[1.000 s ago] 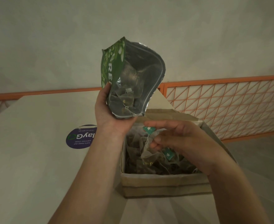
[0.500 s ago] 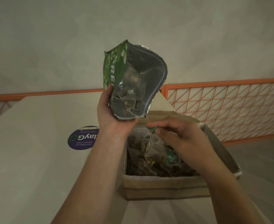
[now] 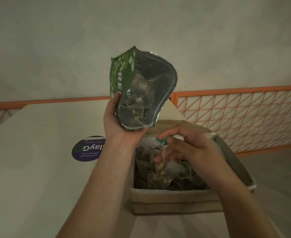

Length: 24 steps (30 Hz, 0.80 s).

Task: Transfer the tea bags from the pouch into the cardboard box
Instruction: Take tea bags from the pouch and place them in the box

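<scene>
The fingers [image 3: 171, 139] of the right hand [image 3: 191, 148] are pinched shut on the green tag [image 3: 161, 140] of one tea bag [image 3: 164, 170], which hangs straight below them at six o'clock on its string [image 3: 164, 152]. The bag's long axis is thus held near upright, apex up, its base already touching the heap in the cardboard box [image 3: 174, 200]. The box is seen directly beneath, so only a lowering and release appear to be needed. The pouch [image 3: 143, 90] is gripped at its lower edge by the left hand [image 3: 120, 127], at eleven o'clock from the pinch, its opening turned toward the viewer, with more bags visible inside. The box rests on the surface [image 3: 38, 169].
</scene>
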Each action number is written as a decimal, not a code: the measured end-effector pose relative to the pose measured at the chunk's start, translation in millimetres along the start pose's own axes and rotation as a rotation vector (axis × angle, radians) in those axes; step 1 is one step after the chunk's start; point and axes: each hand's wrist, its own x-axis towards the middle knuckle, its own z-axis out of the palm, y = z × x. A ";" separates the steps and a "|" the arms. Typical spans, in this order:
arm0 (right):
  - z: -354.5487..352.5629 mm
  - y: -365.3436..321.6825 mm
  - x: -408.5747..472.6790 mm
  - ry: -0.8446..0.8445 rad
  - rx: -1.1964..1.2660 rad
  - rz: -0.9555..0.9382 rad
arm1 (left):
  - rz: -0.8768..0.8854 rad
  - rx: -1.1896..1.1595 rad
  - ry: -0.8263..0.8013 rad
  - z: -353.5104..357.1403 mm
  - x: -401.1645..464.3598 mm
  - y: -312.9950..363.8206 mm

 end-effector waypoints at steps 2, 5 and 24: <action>0.8 0.1 0.4 0.001 -0.022 -0.008 | 0.004 -0.001 0.002 0.6 -0.2 -0.2; 0.5 -0.2 0.2 0.000 -0.035 -0.014 | 0.010 0.001 0.015 1.4 -0.7 -0.9; 2.5 -1.6 -1.9 0.020 -0.150 -0.087 | 0.051 -0.002 0.048 8.2 -5.1 -4.4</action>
